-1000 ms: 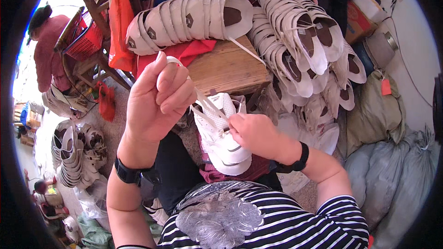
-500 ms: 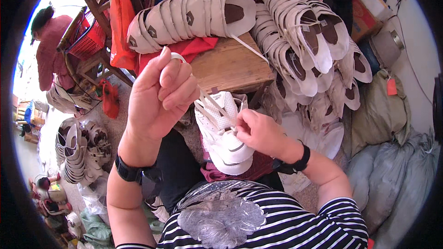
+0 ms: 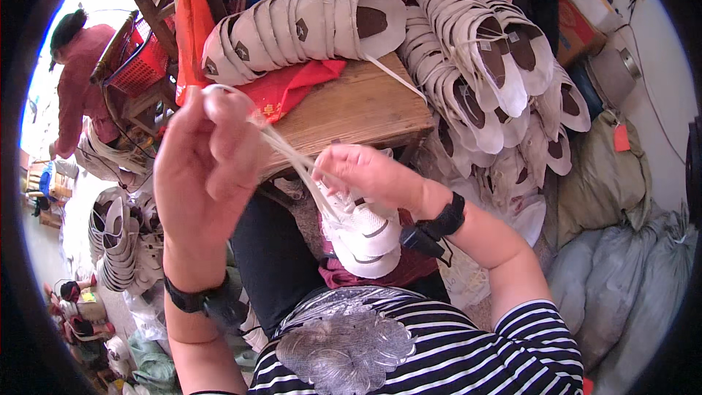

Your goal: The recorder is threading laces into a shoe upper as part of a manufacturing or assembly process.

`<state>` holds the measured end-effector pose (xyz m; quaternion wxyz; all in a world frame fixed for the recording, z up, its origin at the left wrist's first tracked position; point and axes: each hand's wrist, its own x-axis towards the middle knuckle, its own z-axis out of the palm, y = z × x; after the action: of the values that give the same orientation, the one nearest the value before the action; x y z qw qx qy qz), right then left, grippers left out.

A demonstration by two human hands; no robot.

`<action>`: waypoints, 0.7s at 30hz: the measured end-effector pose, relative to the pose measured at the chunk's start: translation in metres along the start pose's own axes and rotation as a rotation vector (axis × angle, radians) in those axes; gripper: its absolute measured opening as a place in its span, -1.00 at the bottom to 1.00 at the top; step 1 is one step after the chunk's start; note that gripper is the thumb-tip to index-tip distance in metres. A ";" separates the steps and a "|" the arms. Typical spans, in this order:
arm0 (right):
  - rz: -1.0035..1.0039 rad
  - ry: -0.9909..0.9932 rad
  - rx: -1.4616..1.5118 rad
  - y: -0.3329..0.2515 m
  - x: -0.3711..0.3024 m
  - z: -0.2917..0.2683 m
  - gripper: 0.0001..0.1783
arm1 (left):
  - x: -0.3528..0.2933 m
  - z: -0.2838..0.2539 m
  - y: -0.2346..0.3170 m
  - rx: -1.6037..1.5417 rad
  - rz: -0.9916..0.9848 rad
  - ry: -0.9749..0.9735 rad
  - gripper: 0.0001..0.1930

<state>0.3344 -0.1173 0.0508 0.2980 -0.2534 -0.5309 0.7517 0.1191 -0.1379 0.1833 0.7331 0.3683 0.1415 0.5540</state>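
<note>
A white shoe upper point(image 3: 371, 247) rests between my knees on a dark red cloth, its toe toward me. From it runs a pale shoelace point(image 3: 287, 148), drawn taut up to the left. My left hand point(image 3: 208, 157) is raised high, its fingers closed on the far part of the lace and slightly blurred. Above the shoe's tongue, my right hand point(image 3: 373, 179) pinches the same lace closer to the shoe. That hand hides much of the eyelet area.
A wooden bench point(image 3: 351, 106) ahead carries a nested row of shoe uppers point(image 3: 292, 33) and a red cloth. More stacked uppers point(image 3: 486, 51) rise at right, beside grey sacks point(image 3: 629, 278). A red bag point(image 3: 191, 36) hangs at left; a person point(image 3: 88, 80) bends at far left.
My left hand has moved left and nearer, drawing the lace out. My right hand has shifted up and left from the eyelets to pinch the stretched lace.
</note>
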 end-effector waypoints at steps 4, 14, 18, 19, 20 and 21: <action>-0.136 0.338 0.322 -0.010 -0.001 -0.036 -0.86 | -0.013 -0.062 0.025 -0.200 0.116 0.066 -0.73; -0.179 0.663 0.739 -0.012 -0.110 -0.127 -0.78 | -0.116 -0.273 0.078 -0.274 0.307 0.648 -0.80; -0.203 1.100 0.714 0.012 -0.200 -0.190 -0.77 | -0.188 -0.385 0.100 -0.229 0.335 0.706 -0.75; -0.230 1.178 0.602 0.023 -0.227 -0.207 -0.72 | -0.201 -0.394 0.105 -0.230 0.368 0.842 -0.74; -0.253 1.230 0.607 0.030 -0.252 -0.219 -0.80 | -0.216 -0.399 0.107 -0.229 0.405 0.981 -0.72; -0.249 1.318 0.543 0.049 -0.294 -0.253 -0.86 | -0.219 -0.404 0.103 -0.178 0.467 1.079 -0.72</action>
<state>0.7055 -0.1773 -0.0549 0.6920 -0.5087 -0.0602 0.5087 -0.2780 -0.1724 -0.0674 0.4443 -0.0068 0.3622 0.8193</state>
